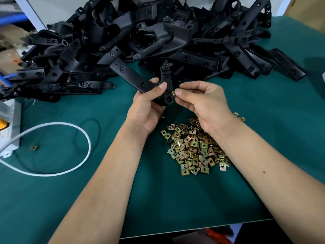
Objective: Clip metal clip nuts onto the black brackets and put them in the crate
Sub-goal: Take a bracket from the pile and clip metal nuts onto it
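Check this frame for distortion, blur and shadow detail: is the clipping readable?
Head view: wide-angle bending bows the table edge and stretches the forearms; focus is sharp on the clip nut pile; the black bracket in the left hand loses detail in darkness; the clip nut pinched by the right hand is mostly hidden by fingers.

Both forearms are bare from the wrist back to the lower picture edge, with no sleeve showing. The left hand (148, 106) and the right hand (198, 101) are bare too, with short, plain nails. A small dark mole marks the right forearm, towards the elbow.
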`<move>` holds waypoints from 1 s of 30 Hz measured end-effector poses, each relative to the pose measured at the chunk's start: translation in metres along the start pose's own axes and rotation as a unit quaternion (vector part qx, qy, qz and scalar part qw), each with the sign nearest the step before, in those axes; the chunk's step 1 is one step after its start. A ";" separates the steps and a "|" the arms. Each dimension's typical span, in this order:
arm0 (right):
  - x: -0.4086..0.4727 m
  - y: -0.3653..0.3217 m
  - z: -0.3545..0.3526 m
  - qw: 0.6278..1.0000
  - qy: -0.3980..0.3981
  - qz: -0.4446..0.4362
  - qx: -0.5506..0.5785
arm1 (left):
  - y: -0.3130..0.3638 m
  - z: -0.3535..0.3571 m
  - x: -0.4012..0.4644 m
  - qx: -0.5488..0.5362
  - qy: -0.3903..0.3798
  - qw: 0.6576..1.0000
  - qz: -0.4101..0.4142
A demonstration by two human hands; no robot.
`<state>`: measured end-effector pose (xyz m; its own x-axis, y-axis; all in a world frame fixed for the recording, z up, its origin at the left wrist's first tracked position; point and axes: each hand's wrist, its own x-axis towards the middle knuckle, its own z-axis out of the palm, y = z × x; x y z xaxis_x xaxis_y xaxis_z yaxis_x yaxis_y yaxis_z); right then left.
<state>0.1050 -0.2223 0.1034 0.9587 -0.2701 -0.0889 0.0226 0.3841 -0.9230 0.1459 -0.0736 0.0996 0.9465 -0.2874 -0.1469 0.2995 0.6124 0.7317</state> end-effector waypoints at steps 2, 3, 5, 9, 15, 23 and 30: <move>0.000 0.000 0.000 1.000 0.003 0.000 0.000 | -0.001 0.000 0.000 0.003 0.001 1.000 0.002; 0.000 0.000 0.000 1.000 0.006 0.000 0.001 | -0.002 0.000 0.000 0.005 0.001 1.000 0.003; 0.000 0.000 0.000 1.000 0.009 0.001 0.001 | -0.003 0.001 0.000 0.007 0.002 1.000 0.004; 0.001 -0.001 -0.002 1.000 -0.012 0.018 0.007 | -0.001 0.001 0.000 -0.002 0.000 1.000 0.001; 0.000 -0.003 -0.002 0.998 -0.007 0.038 0.043 | -0.004 0.003 -0.001 0.026 -0.017 1.000 0.004; 0.000 -0.002 0.000 1.000 -0.015 0.019 -0.009 | -0.005 0.003 -0.001 0.013 -0.021 1.000 0.018; 0.003 -0.001 -0.001 0.989 -0.045 0.009 -0.140 | -0.002 0.003 -0.002 0.009 -0.025 0.999 0.028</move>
<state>0.1073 -0.2245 0.1034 0.9799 -0.1809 -0.0841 -0.0619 0.1248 -0.9902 0.1428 -0.0761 0.1003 0.9541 -0.2908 -0.0721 0.2441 0.6148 0.7500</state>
